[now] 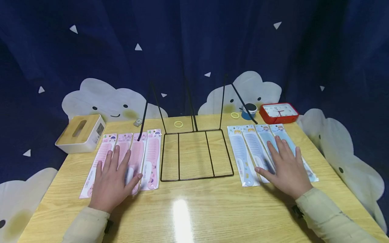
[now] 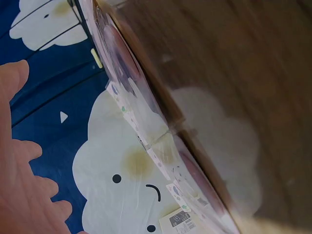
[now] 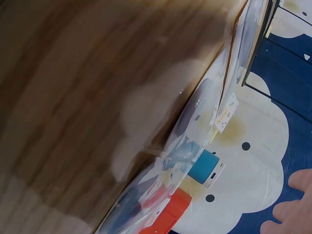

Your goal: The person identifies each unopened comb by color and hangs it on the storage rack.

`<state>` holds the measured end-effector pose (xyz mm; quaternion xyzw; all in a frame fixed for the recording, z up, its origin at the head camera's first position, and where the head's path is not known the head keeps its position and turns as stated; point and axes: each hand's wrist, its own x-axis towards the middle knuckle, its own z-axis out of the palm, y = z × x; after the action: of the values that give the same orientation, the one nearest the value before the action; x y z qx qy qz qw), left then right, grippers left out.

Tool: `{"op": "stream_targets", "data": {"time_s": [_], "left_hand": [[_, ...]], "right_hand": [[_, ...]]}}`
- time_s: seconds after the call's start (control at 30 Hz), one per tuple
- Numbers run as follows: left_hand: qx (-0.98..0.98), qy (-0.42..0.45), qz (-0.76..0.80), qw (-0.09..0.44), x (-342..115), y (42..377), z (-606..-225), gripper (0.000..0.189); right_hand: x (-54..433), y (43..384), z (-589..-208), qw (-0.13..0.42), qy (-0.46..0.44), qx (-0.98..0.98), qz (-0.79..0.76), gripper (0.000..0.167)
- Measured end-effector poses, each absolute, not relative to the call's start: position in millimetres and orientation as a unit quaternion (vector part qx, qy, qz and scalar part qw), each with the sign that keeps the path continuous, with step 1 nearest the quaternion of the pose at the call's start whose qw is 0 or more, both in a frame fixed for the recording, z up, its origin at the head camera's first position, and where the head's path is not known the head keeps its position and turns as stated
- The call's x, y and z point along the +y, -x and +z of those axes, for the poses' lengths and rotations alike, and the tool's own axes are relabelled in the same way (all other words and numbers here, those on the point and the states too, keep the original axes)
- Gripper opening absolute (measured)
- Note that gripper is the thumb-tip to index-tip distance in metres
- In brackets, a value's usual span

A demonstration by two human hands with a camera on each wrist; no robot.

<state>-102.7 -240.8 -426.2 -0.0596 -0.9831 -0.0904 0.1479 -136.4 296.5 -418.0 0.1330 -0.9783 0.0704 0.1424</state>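
4 pink combs in flat clear plastic packs [image 1: 153,158] lie side by side on the left of the pale wood-grain table [image 1: 146,216], and 4 blue combs in matching clear packs [image 1: 241,155] lie on the right; the split looks like deliberate sorting by colour. Between the 2 rows stands a black wire rack [image 1: 178,155], probably centred so that both rows are equally near it. Every pack has its printed top towards the dark blue curtain [image 1: 182,40] and its comb handle towards the person, likely so the designs read upright from this seat.

The left hand [image 1: 110,185] is spread, palm down, over the pink row; the right hand [image 1: 287,172] is likewise spread over the blue row. Neither pinches anything, and in the wrist views the fingers appear raised clear of the packs. The white tissue box with a wooden lid [image 1: 79,131] and the red rectangular clock [image 1: 279,113] sit beyond the rows, seemingly kept out of the way.

The packs are glossy and slim, with small cartoon prints at the top; the combs have long rows of teeth and rounded handles. The rack's base is a thin rectangle with 2 crossbars, and its thicker rods slant outward above the packs.
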Motion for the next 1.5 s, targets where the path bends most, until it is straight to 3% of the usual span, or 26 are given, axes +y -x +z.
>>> {"op": "stream_targets", "data": {"time_s": [0.33, 0.5, 0.6, 0.73, 0.83, 0.97, 1.13, 1.5], "left_hand": [[-0.979, 0.073, -0.107, 0.155, -239, 107, -429, 0.096], [-0.977, 0.069, -0.14, 0.142, -229, 112, -433, 0.101], [-0.975, 0.071, -0.169, 0.123, -219, 118, -435, 0.103], [-0.973, 0.087, -0.188, 0.102, -205, 124, -440, 0.1], [-0.971, 0.1, -0.198, 0.085, -194, 127, -446, 0.099], [-0.966, 0.104, -0.23, 0.049, -180, 131, -455, 0.095], [-0.968, 0.094, -0.231, 0.034, -169, 134, -461, 0.072], [-0.967, 0.095, -0.232, 0.044, -163, 134, -460, 0.066]], "right_hand": [[298, 144, -417, 0.137, -0.129, -0.979, 0.078, 0.103], [299, 167, -420, 0.134, -0.12, -0.979, 0.098, 0.102], [295, 191, -418, 0.1, -0.108, -0.978, 0.146, 0.098], [284, 229, -418, -0.009, -0.061, -0.959, 0.278, 0.088], [275, 259, -422, -0.056, -0.022, -0.936, 0.348, 0.08], [264, 291, -429, -0.062, -0.001, -0.94, 0.337, 0.073], [258, 315, -441, -0.099, 0.026, -0.942, 0.321, 0.069], [254, 324, -440, -0.091, -0.004, -0.955, 0.283, 0.053]]}}
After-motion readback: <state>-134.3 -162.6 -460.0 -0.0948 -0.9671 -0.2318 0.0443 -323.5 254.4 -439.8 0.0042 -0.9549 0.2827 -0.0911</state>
